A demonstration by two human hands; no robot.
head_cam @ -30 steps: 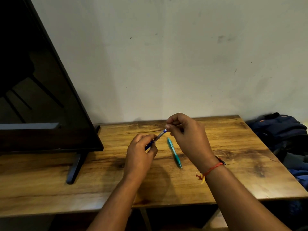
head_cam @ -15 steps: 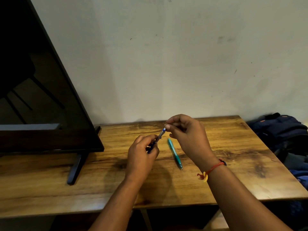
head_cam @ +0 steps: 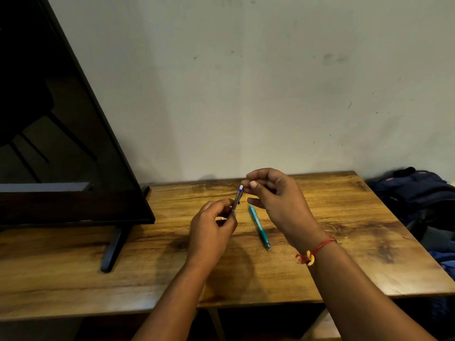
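Holding the grey pen [head_cam: 236, 199] up over the middle of the table [head_cam: 73, 279], the left hand [head_cam: 211, 232] grips its low end. The right hand [head_cam: 275, 198] curls its fingers by the pen's top; I cannot tell if they pinch it. A hard tug could make the pen slip, drop and roll off the front edge. A teal pen [head_cam: 258, 227] lies close by. No writing can be read.
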